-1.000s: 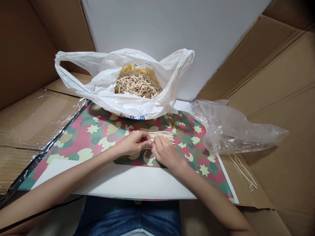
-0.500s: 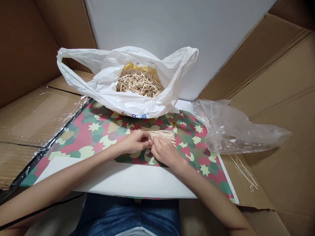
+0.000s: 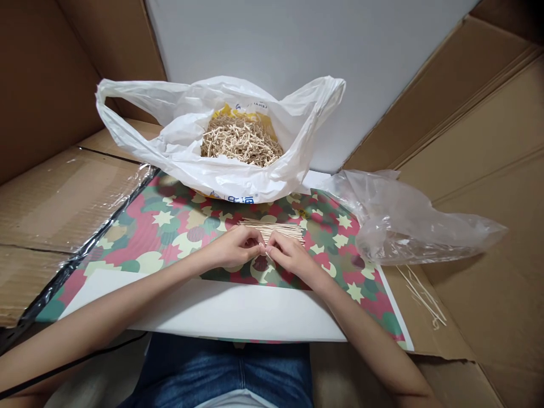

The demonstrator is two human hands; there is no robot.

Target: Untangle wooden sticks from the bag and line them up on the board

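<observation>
The pale thin wooden sticks (image 3: 272,229) are lying partly hidden under the left hand (image 3: 233,247) and right hand (image 3: 289,259), each stick staying too small to count. The white plastic carrier bag (image 3: 182,164) is covering most of the yellow printed package (image 3: 225,113), while the picture's bottom edge is cutting off the left forearm (image 3: 106,323) and right forearm (image 3: 374,345).

Ahead of both hands (image 3: 236,248) (image 3: 289,256), a white carrier bag (image 3: 242,188) blocks (handles splayed), a transparent bag (image 3: 408,226) rightward.

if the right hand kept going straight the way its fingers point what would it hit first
Probably the bundle of thin wooden sticks, whose near edge lies right at the fingertips of the right hand. The left hand's fingertips sit almost in that line too, so depth is hard to judge.
</observation>
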